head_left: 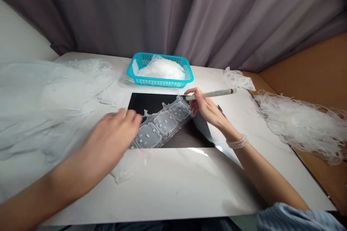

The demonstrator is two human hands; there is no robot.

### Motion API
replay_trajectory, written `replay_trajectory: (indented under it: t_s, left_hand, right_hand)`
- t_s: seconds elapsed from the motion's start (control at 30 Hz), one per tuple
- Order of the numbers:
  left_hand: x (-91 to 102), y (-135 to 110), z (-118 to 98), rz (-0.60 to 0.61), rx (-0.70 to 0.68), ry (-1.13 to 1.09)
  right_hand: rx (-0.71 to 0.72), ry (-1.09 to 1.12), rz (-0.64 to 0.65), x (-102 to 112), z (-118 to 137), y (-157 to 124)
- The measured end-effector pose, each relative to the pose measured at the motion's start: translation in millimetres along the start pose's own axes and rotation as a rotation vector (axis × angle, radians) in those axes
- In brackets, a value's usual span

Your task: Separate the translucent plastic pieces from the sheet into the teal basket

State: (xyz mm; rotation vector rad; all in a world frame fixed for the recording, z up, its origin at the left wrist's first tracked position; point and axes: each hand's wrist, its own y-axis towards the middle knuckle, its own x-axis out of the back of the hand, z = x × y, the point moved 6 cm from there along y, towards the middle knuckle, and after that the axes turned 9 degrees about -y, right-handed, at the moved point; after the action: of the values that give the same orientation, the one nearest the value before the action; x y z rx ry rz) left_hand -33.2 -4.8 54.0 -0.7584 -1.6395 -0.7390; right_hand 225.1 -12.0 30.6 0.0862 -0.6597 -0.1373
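Note:
A translucent moulded sheet (166, 122), with a row of rounded square panels and a ragged edge, lies slantwise over a black mat (187, 135). My right hand (203, 107) is closed around a whitish marker-like pen (217, 94), its dark-red end pointing right. The fingers of that hand are at the upper right end of the sheet. My left hand (116, 133) is over the lower left end of the sheet, fingers bent and blurred. Its fingertips are hidden, so I cannot see whether it grips the sheet. Some clear film (123, 169) shows below it.
A turquoise basket (159, 82) holding white translucent pieces stands behind the mat. Large translucent sheets (40, 97) are heaped at left. Stringy translucent scraps (300, 126) pile up at right by a brown board (311, 65). A small holed piece (238, 79) lies at the back right.

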Motion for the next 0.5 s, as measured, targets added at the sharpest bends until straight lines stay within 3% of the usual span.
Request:
replay_trajectory:
  t_s: [0.07, 0.17, 0.3, 0.5]
  left_hand:
    - [-19.5, 32.4, -24.1, 0.124, -0.232, -0.004]
    - [-47.8, 63.9, -32.8, 0.06, -0.268, 0.04]
    - [-76.9, 63.6, -33.4, 0.068, -0.295, -0.004]
    - [-72.3, 53.1, -34.8, 0.07, -0.287, -0.033]
  right_hand:
    - [-0.035, 0.031, 0.022, -12.7, -1.4, -10.6]
    - [-0.045, 0.042, 0.018, -28.8, -3.8, -19.5]
    - [-0.003, -0.058, 0.009, -36.1, -5.2, -24.0]
    - [0.177, -0.256, 0.025, -37.8, 7.3, -25.8]
